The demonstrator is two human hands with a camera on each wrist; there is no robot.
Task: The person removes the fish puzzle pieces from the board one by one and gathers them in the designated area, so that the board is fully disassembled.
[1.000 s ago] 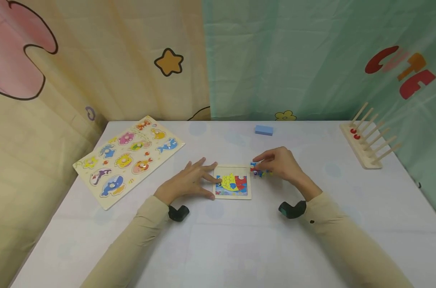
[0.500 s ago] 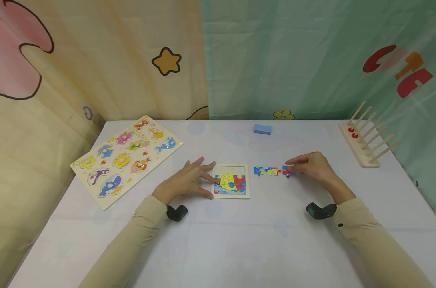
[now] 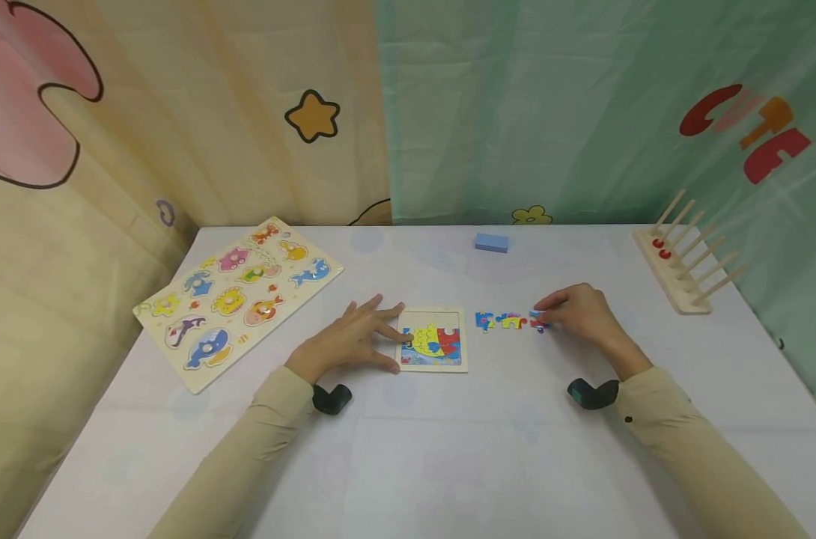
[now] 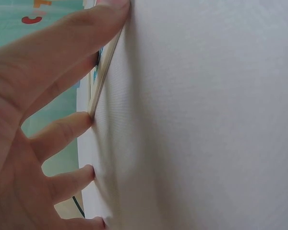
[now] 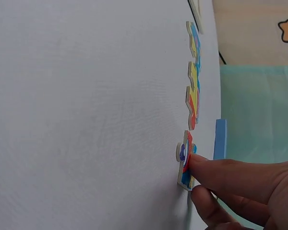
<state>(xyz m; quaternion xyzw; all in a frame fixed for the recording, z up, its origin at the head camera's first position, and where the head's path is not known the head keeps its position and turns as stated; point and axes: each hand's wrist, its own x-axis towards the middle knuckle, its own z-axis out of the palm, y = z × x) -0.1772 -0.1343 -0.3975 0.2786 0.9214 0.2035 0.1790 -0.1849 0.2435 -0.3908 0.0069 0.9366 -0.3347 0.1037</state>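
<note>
My left hand (image 3: 354, 337) spreads its fingers over the left side of a small square wooden puzzle tray (image 3: 465, 340), thumb and fingertips at its edge. Fitted pieces in its lower part show a yellow and red fish; the upper strip is bare wood. Right of the tray, three loose jigsaw pieces lie in a row: a blue one (image 3: 483, 321), a yellow and red one (image 3: 512, 321), and a red and blue one (image 5: 186, 160). With thumb and finger, my right hand (image 3: 583, 313) pinches this last piece at the table surface, partly covering it.
A large animal peg puzzle board (image 3: 242, 299) lies at the left. At the back is a blue block (image 3: 492, 242). A wooden peg rack (image 3: 677, 273) with two red beads stands at the back right, before the curtain (image 3: 549, 112).
My right hand has moved right from beside the tray, and three pieces now show in a spaced row. Over the last half second it has barely shifted. My left hand has stayed on the tray.
</note>
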